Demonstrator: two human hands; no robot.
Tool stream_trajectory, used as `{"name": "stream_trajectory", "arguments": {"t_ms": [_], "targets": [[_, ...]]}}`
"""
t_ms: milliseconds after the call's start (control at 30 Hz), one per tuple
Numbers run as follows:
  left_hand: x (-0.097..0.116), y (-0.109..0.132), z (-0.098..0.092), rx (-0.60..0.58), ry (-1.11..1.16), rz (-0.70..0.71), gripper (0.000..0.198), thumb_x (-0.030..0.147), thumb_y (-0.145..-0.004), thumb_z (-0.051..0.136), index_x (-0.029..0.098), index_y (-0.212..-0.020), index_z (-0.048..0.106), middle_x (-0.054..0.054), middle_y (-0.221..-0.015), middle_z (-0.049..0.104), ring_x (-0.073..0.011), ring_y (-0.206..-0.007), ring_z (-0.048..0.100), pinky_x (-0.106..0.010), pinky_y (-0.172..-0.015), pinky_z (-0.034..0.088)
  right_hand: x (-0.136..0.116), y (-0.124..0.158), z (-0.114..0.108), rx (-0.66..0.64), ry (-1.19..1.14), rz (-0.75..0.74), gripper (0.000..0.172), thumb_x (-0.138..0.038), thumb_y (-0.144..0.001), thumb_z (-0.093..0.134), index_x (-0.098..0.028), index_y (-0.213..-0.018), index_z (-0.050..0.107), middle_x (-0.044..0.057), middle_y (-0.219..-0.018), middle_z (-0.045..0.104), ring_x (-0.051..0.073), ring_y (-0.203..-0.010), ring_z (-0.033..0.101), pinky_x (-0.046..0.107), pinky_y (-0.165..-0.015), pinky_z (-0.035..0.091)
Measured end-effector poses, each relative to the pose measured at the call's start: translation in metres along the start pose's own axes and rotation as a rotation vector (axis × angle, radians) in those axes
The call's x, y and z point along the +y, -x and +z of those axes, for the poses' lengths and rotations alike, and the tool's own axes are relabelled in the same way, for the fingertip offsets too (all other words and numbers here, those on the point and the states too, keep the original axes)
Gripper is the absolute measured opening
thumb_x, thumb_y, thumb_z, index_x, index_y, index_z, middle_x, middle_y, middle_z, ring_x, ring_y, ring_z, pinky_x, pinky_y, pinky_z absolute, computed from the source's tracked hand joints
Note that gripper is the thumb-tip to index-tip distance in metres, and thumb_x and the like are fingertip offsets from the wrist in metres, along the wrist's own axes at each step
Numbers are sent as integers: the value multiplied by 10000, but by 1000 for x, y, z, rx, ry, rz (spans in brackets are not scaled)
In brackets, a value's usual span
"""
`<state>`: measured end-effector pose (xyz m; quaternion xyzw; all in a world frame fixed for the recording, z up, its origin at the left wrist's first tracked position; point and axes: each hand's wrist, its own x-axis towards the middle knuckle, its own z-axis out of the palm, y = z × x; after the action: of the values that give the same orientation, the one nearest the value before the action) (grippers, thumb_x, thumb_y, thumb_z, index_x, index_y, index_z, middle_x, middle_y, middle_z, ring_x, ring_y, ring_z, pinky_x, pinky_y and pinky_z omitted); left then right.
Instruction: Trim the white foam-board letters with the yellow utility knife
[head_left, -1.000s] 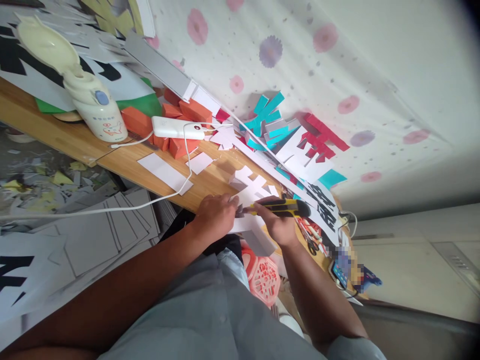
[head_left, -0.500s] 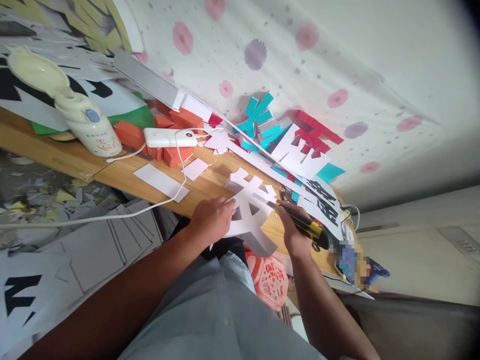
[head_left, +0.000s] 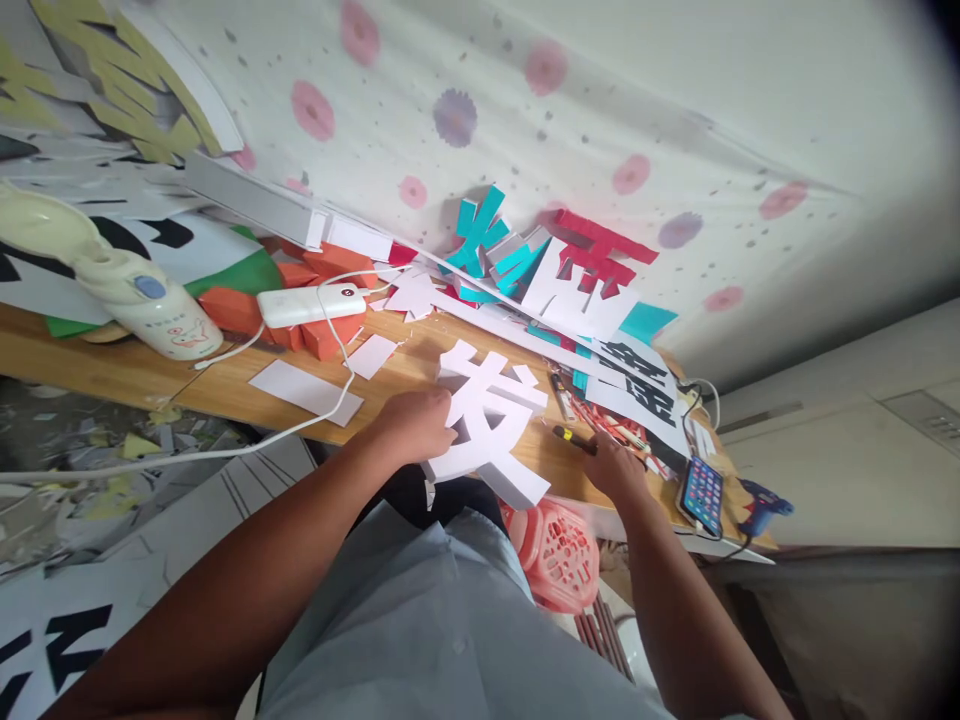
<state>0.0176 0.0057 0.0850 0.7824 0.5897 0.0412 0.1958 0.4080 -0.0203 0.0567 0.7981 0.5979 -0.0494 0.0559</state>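
Note:
A white, thick foam-board Chinese character [head_left: 491, 412] rests at the table's front edge, partly overhanging it. My left hand [head_left: 418, 425] grips its left side, the fingers closed at the edge of a cut-out. To the right, low over the tabletop, my right hand [head_left: 621, 468] is closed around a black and yellow utility knife [head_left: 574, 438]. The knife's front part sticks out to the left of the fingers; its rear is mostly hidden. Thin red and white strips [head_left: 611, 425] lie just behind this hand. Another small cutter [head_left: 560, 394] lies beside the character.
A white power bank [head_left: 311, 305] with a cable sits on orange foam pieces [head_left: 330, 338], near an open-lidded bottle [head_left: 154, 305]. Red [head_left: 600, 255] and teal [head_left: 480, 235] cut characters lean against the wall covering. A phone [head_left: 703, 492] and a blue tool [head_left: 763, 508] lie at right.
My right hand has moved away from the character to the right, taking the knife down near the tabletop. My left hand still holds the character. The view has shifted slightly.

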Motion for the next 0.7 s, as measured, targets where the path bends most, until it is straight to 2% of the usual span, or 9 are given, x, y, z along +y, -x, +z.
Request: {"name": "stream_trajectory", "arguments": {"t_ms": [100,167,267,367,400,433,533,600,700], "targets": [[4,-5,2,16,-31,23,273,290,-833,738,213,-1093,771,-171,-1099,828,-366,-1022,794,-419,-832,594,4,-9,2,-1,-57,27,447,-427,-1006,693,-155,-1361,697,232,-1248,784,414,-1172,762,478,-947,549],[5,-7,5,40,-50,15,287,239,-824,714,209,-1104,769,-181,-1110,825,-371,-1025,793,-423,-817,593,5,-10,2,29,-92,27,539,-443,-997,711,-123,-1427,661,265,-1308,760,433,-1234,734,508,-995,539],[3,-7,9,77,-72,-8,272,222,-832,692,211,-1095,759,-185,-1092,823,-375,-997,795,-431,-805,593,-4,0,2,146,-150,-12,506,-401,-990,708,-118,-1409,677,289,-1431,703,447,-1356,654,567,-1121,477],[3,-4,9,114,-97,-24,257,233,-846,682,212,-1092,748,-184,-1074,822,-378,-989,795,-440,-824,594,-27,23,-1,247,-507,-240,406,-486,-1026,673,-194,-1294,763,191,-1368,766,383,-1286,691,542,-1126,502],[4,-3,7,126,-107,-31,251,240,-854,676,208,-1094,743,-187,-1061,821,-383,-983,796,-444,-823,593,-36,32,-3,185,-682,-327,411,-556,-1040,655,-219,-1228,797,146,-1290,803,352,-1204,727,505,-1068,547],[7,-2,5,135,-117,-39,247,249,-868,668,200,-1100,736,-192,-1048,820,-391,-976,796,-450,-817,591,-45,40,-6,64,-837,-388,448,-621,-1048,636,-230,-1155,826,112,-1201,830,328,-1116,753,467,-991,583],[16,4,-2,182,-156,-60,257,283,-924,629,176,-1141,717,-201,-1006,815,-414,-954,796,-469,-809,582,-65,56,-17,-244,-1119,-458,575,-721,-1036,633,-198,-1076,872,103,-1098,850,308,-1007,768,410,-857,607],[21,8,-6,239,-186,-64,275,318,-965,605,169,-1173,705,-192,-993,814,-415,-954,796,-470,-818,573,-72,58,-25,-310,-1191,-466,591,-730,-990,700,-184,-1126,879,108,-1119,853,312,-1000,772,403,-838,607],[26,11,-9,326,-231,-60,269,341,-1000,587,179,-1193,682,-162,-1005,818,-390,-969,800,-439,-813,553,-77,53,-36,-363,-1225,-516,576,-702,-888,828,-203,-1172,867,94,-1175,852,320,-1041,778,426,-900,616]]}}
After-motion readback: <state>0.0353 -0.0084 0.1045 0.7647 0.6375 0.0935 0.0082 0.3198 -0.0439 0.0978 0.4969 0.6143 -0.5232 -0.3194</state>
